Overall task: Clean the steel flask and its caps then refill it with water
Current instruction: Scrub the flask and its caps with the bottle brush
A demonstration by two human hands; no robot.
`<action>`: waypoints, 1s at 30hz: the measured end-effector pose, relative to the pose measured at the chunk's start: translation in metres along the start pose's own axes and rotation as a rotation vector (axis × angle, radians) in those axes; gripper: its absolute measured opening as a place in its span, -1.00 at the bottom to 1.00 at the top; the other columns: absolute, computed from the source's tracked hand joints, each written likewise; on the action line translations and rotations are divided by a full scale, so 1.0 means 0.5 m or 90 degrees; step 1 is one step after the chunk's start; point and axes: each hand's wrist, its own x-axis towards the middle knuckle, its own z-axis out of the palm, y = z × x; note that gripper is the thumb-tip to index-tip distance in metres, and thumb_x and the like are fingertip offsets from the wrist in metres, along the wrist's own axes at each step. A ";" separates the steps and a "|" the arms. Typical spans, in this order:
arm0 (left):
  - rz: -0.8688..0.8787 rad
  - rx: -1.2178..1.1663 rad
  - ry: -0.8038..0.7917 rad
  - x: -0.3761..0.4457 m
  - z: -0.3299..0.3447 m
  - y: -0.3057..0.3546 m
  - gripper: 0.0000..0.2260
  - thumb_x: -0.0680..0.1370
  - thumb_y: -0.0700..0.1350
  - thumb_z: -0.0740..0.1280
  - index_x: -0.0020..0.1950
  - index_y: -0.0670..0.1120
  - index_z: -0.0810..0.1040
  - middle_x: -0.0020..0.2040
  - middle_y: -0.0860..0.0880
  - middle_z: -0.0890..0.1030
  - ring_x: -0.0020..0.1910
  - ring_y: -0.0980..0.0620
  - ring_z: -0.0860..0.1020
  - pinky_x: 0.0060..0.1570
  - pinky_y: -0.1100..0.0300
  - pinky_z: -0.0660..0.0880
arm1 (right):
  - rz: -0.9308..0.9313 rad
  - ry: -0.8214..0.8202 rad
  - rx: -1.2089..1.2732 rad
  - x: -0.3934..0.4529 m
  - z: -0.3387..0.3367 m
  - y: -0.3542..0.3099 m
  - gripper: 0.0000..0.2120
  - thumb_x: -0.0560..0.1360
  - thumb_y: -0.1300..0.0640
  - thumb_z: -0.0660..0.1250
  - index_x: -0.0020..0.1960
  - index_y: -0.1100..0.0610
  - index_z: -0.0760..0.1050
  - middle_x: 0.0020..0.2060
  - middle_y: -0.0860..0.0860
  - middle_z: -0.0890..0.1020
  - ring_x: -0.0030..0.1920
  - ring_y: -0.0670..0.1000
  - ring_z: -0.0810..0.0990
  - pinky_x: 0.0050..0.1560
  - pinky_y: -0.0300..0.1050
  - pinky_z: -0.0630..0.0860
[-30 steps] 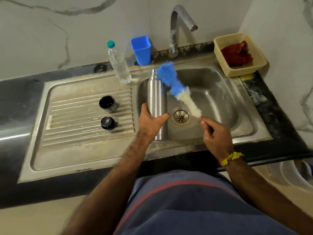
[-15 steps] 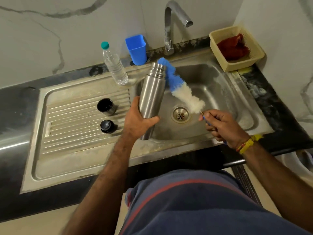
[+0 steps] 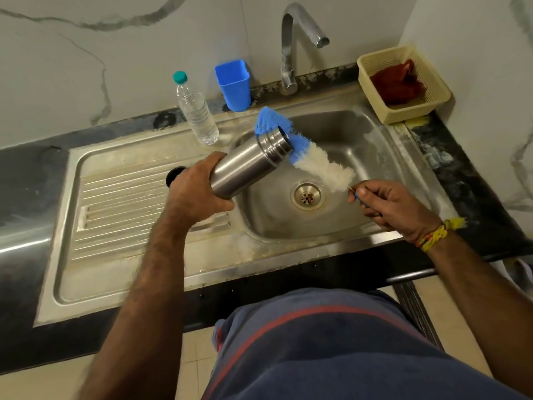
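Closest to us we see the person's blue clothes with a red stripe (image 3: 331,342), and two bare arms that reach out over the dark table (image 3: 23,180); the left hand (image 3: 196,192) has its fingers (image 3: 212,160) and thumb curled round the bottom half of the steel flask (image 3: 248,166), so it grips the flask and holds it up in the air; the flask is tipped over on a slant, with its open mouth up and to the right, over the left side of the sink (image 3: 360,145); the right hand (image 3: 389,206), with a yellow and red band (image 3: 435,235) on its wrist, pinches the thin handle of the bottle brush (image 3: 314,163) with curled fingers; the brush is white near the hand and blue at the far end, and its blue part lies right at the flask's mouth, though we cannot tell if it goes inside; under the brush we see the round drain (image 3: 307,195) in the bottom of the sink; to the left is the ridged draining board (image 3: 121,203), and a dark round cap (image 3: 173,176) peeks out just behind the left hand, mostly hidden; farther back a clear water bottle (image 3: 197,114) with a green top stands by the sink's rim, and a blue cup (image 3: 234,83) stands beside it near the wall; the curved tap (image 3: 291,44) rises behind the sink; at the far right a cream basket (image 3: 432,79) holds a red cloth (image 3: 396,83).
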 end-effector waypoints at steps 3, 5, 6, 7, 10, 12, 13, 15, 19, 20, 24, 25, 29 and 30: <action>0.032 0.179 0.023 0.003 -0.032 -0.014 -0.31 0.28 -0.08 0.60 0.36 0.09 0.45 0.09 -0.01 0.64 -0.05 -0.07 0.56 -0.02 0.02 0.48 | -0.070 0.033 -0.108 -0.003 -0.023 -0.007 -0.78 0.66 0.26 0.18 -0.03 0.29 0.57 -0.49 -0.04 0.30 -0.55 -0.18 0.22 -0.55 -0.34 0.23; 0.053 0.325 0.025 0.019 -0.037 -0.004 -0.39 0.30 -0.08 0.57 0.31 0.09 0.47 0.05 -0.03 0.65 -0.06 -0.14 0.57 0.00 -0.04 0.49 | -0.140 0.073 -0.282 0.019 -0.015 -0.010 -0.83 0.62 0.27 0.26 -0.07 0.18 0.61 -0.42 -0.04 0.48 -0.45 -0.18 0.44 -0.34 -0.28 0.43; 0.052 0.365 0.026 0.028 -0.037 0.004 -0.42 0.30 -0.08 0.57 0.28 0.08 0.48 0.03 -0.04 0.65 -0.05 -0.15 0.57 0.01 -0.07 0.48 | -0.167 0.093 -0.363 0.033 -0.006 -0.010 -0.84 0.61 0.26 0.30 -0.07 0.13 0.63 -0.34 -0.05 0.58 -0.35 -0.18 0.53 -0.24 -0.20 0.50; 0.037 0.380 0.028 0.035 -0.037 0.010 -0.43 0.31 -0.08 0.57 0.28 0.08 0.48 0.03 -0.04 0.64 -0.04 -0.16 0.57 0.03 -0.08 0.46 | -0.186 0.112 -0.416 0.044 0.003 -0.010 -0.86 0.60 0.23 0.31 -0.05 0.12 0.64 -0.27 -0.05 0.64 -0.28 -0.15 0.57 -0.19 -0.11 0.53; -0.034 0.347 0.058 0.041 -0.039 0.007 -0.36 0.30 -0.08 0.60 0.33 0.07 0.46 0.08 -0.05 0.63 0.01 -0.18 0.57 0.09 -0.11 0.44 | -0.244 0.169 -0.469 0.032 0.019 -0.014 -0.87 0.60 0.13 0.28 -0.01 0.07 0.62 -0.25 -0.03 0.66 -0.30 -0.02 0.59 -0.26 -0.05 0.54; -0.057 0.360 0.065 0.043 -0.031 0.009 -0.33 0.32 -0.08 0.61 0.37 0.06 0.44 0.12 -0.06 0.63 0.06 -0.19 0.57 0.13 -0.12 0.43 | -0.273 0.189 -0.507 0.019 0.032 -0.014 -0.83 0.59 0.05 0.24 0.01 0.06 0.60 -0.24 0.01 0.68 -0.27 0.07 0.62 -0.26 -0.01 0.56; -0.062 0.366 0.059 0.045 -0.025 0.018 -0.33 0.32 -0.07 0.61 0.38 0.05 0.43 0.13 -0.07 0.63 0.08 -0.20 0.57 0.15 -0.13 0.42 | -0.276 0.201 -0.526 0.021 0.042 -0.015 -0.80 0.58 0.02 0.22 0.02 0.04 0.60 -0.22 0.04 0.69 -0.25 0.12 0.63 -0.26 0.02 0.57; -0.088 0.323 0.051 0.055 -0.016 0.035 -0.31 0.31 -0.05 0.63 0.38 0.04 0.43 0.15 -0.08 0.62 0.10 -0.20 0.57 0.16 -0.13 0.43 | -0.276 0.228 -0.542 0.035 0.066 -0.022 -0.77 0.58 -0.02 0.17 0.06 0.03 0.56 -0.21 0.08 0.69 -0.23 0.17 0.63 -0.23 0.06 0.57; -0.185 0.172 0.066 0.056 -0.018 0.034 -0.30 0.28 0.03 0.64 0.34 0.03 0.43 0.13 -0.07 0.63 0.08 -0.16 0.60 0.08 -0.07 0.52 | -0.309 0.280 -0.552 0.010 0.076 -0.020 -0.80 0.60 0.02 0.17 0.08 0.03 0.55 -0.26 0.11 0.65 -0.30 0.18 0.60 -0.32 0.02 0.54; -0.201 0.145 0.067 0.050 -0.017 0.039 -0.31 0.28 0.05 0.63 0.33 0.02 0.43 0.11 -0.06 0.63 0.06 -0.16 0.60 0.05 -0.05 0.53 | -0.317 0.295 -0.543 -0.001 0.078 -0.015 -0.81 0.60 0.05 0.18 0.08 0.05 0.54 -0.27 0.12 0.64 -0.31 0.19 0.60 -0.33 0.03 0.55; -0.228 -0.056 0.052 0.046 0.016 0.088 -0.35 0.29 0.08 0.61 0.31 0.00 0.46 0.02 0.04 0.57 -0.02 -0.07 0.57 0.03 0.04 0.54 | -0.304 0.337 -0.486 0.015 0.100 -0.014 -0.76 0.61 0.05 0.17 0.09 0.11 0.57 -0.24 0.10 0.66 -0.29 0.13 0.61 -0.30 0.05 0.58; -0.234 -0.126 0.059 0.045 0.024 0.096 -0.34 0.28 0.06 0.61 0.32 -0.01 0.47 0.03 0.04 0.57 0.01 -0.07 0.59 0.07 0.03 0.56 | -0.301 0.337 -0.459 0.015 0.102 -0.014 -0.74 0.61 0.03 0.15 0.09 0.12 0.57 -0.22 0.09 0.67 -0.27 0.11 0.62 -0.27 0.06 0.59; -0.275 -0.287 0.066 0.027 0.060 0.102 -0.29 0.23 0.04 0.62 0.33 -0.05 0.48 0.06 0.02 0.60 0.01 -0.04 0.60 0.09 0.05 0.58 | -0.299 0.330 -0.376 -0.007 0.093 -0.002 -0.71 0.59 0.02 0.13 0.09 0.12 0.58 -0.11 0.07 0.69 -0.14 0.09 0.66 -0.12 0.12 0.62; -0.284 -0.330 0.068 0.021 0.070 0.106 -0.27 0.17 0.06 0.60 0.30 -0.06 0.48 0.06 0.00 0.63 0.00 -0.04 0.62 0.09 0.00 0.61 | -0.292 0.336 -0.377 -0.004 0.092 0.001 -0.73 0.59 0.05 0.16 0.09 0.14 0.58 -0.11 0.07 0.70 -0.13 0.08 0.66 -0.11 0.12 0.63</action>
